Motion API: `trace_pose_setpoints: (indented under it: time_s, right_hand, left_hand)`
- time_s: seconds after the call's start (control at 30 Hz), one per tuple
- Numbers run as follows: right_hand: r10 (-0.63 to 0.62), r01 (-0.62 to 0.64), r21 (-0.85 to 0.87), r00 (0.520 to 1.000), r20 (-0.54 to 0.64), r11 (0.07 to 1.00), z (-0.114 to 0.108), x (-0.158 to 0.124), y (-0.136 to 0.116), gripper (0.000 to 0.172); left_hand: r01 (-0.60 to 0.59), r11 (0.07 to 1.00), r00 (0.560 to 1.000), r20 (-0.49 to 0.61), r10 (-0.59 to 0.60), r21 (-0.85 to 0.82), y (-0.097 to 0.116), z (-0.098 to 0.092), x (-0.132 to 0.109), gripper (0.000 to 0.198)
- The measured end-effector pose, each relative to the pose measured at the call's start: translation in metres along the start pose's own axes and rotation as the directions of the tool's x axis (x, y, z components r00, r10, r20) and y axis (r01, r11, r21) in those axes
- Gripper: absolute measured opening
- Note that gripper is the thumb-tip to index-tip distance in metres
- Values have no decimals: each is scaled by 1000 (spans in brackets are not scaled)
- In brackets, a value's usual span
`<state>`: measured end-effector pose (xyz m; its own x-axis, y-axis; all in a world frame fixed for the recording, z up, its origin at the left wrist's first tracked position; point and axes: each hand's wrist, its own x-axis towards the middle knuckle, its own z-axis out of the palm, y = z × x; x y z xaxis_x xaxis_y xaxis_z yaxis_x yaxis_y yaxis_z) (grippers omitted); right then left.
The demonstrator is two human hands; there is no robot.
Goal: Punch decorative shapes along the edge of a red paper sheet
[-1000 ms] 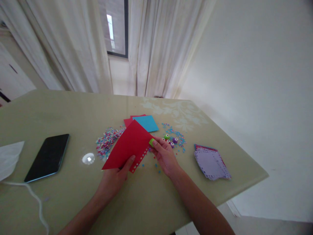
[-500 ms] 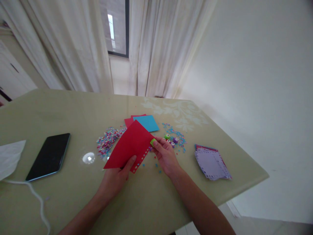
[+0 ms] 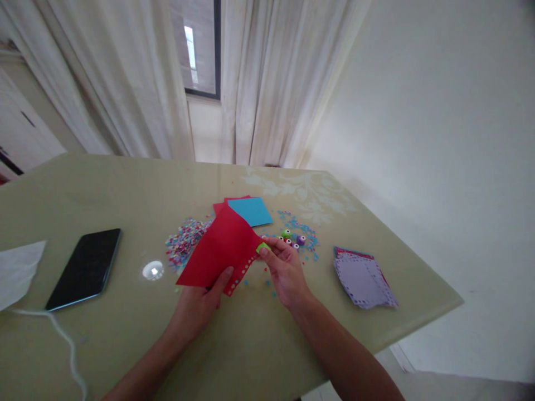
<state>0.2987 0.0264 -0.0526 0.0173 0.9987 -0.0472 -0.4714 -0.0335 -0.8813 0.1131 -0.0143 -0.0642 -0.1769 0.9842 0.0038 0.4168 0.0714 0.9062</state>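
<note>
The right hand (image 3: 286, 272) pinches a green punch (image 3: 263, 248) at the edge of the red paper (image 3: 221, 245), over the table (image 3: 251, 351); the left hand (image 3: 200, 309) grips this paper, most fingers hidden behind it.

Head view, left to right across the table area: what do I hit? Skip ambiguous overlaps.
White sheet → black tablet → red punched-edge card in left hand → green hole punch in right hand → stack of punched lilac sheets.
</note>
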Motion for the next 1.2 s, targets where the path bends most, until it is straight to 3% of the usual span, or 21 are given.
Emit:
trace_pose_setpoints:
  time_s: [0.43,0.7,0.83,0.93,1.0,1.03,1.1,1.2]
  right_hand:
    - [30,-30,-20,999,-16,999,-2,5,3,42]
    - [33,-31,54,998,-51,998,-1,5,-3,40]
    - [21,-20,12,997,-78,1000,-5,8,-2,41]
    - [-53,45,-155,998,-45,987,-10,9,-1,35]
    - [-137,150,-401,989,61,904,-12,8,1,32]
    - [-180,221,-536,975,128,815,-13,7,2,33]
    - [-241,359,-742,933,268,566,-14,5,5,43]
    - [-202,466,-853,882,426,237,-13,2,12,52]
  left_hand:
    - [20,1000,1000,-5,-20,-5,-11,-2,2,51]
    - [17,999,999,-35,-18,-30,-3,-8,1,52]
    - [39,998,999,-17,-40,-44,-1,-11,3,54]
    - [34,997,999,-39,-37,-67,0,-13,4,54]
    - [13,997,995,-100,-21,-79,0,-15,6,54]
    - [10,996,990,-137,-22,-84,1,-17,7,53]
    - [23,996,981,-191,-39,-88,1,-21,8,52]
    - [37,996,974,-222,-54,-81,4,-26,10,54]
